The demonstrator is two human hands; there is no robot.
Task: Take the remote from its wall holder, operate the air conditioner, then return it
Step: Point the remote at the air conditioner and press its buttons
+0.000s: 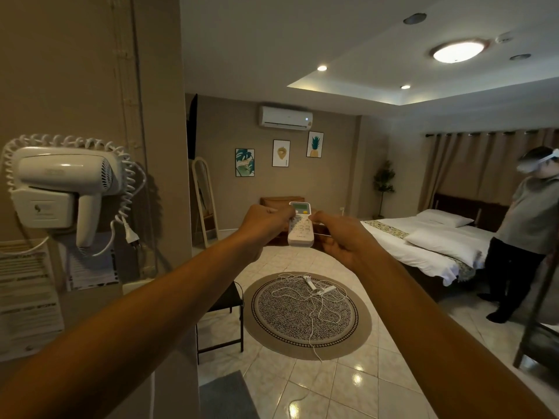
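A white remote (300, 225) with a small screen at its top is held out in front of me at arm's length, between both hands. My left hand (262, 225) grips its left side, with the thumb across the buttons. My right hand (343, 237) holds its right side, thumb on the button area. The remote's top end points toward the white air conditioner (285, 117) mounted high on the far wall. No wall holder for the remote is visible in this view.
A white hair dryer (65, 182) with a coiled cord hangs on the wall at left. A round rug (305, 313) with loose cables lies on the tiled floor beside a dark stool (222, 300). A bed (429, 240) and a standing person (523, 231) wearing a headset are at right.
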